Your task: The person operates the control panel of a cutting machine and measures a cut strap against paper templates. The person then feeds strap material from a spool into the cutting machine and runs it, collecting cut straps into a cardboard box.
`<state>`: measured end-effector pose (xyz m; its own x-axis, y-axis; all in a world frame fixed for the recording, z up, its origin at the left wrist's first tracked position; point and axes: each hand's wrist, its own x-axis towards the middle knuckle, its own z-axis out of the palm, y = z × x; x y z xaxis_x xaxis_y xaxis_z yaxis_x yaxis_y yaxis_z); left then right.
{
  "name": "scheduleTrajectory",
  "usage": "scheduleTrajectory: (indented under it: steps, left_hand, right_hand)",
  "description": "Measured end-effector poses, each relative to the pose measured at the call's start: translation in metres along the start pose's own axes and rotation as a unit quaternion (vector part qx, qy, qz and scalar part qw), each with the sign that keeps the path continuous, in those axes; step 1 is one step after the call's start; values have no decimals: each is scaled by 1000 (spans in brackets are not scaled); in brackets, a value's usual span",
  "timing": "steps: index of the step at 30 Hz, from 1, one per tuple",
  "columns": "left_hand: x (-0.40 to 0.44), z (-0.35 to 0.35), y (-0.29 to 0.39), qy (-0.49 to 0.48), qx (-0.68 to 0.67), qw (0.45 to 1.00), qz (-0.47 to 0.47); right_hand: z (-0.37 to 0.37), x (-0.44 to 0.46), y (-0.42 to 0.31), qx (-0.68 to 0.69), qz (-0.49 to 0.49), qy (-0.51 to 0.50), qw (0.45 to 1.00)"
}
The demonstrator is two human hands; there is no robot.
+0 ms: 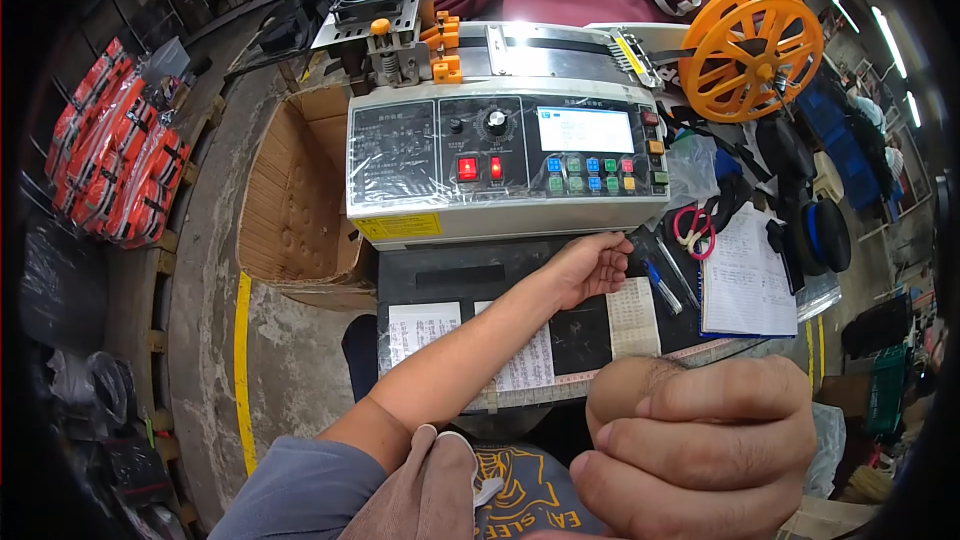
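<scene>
My left hand [592,268] is at the front lower edge of a grey control machine [500,155], palm turned up and fingers loosely curled, with nothing visible in them. Large and close to the camera at the lower right is my right hand [705,440], closed like a fist; whatever it may hold is hidden. Below my left hand, a narrow printed paper strip [633,318] lies on the black work surface [580,330]. Two more printed sheets are under and beside my left forearm. The machine has a lit screen [585,130], coloured buttons and two red switches.
Pink-handled scissors [694,230], pens [662,287] and an open notebook [745,275] lie on the right. An orange reel [752,52] stands at the machine's right end. An open cardboard box [295,190] is on the left. Brown cloth [435,490] hangs in front of my shirt.
</scene>
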<state>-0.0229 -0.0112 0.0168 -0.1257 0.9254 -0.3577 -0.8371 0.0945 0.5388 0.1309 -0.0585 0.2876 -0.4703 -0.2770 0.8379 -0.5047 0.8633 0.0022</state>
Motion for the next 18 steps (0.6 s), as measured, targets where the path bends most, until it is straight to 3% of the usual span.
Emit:
scheduleTrajectory:
  steps: [18]
  left_hand:
    - [1, -1, -1, -2, 2, 1000, 3]
  right_hand:
    - [0, -1, 3, 6, -15, -3, 1000]
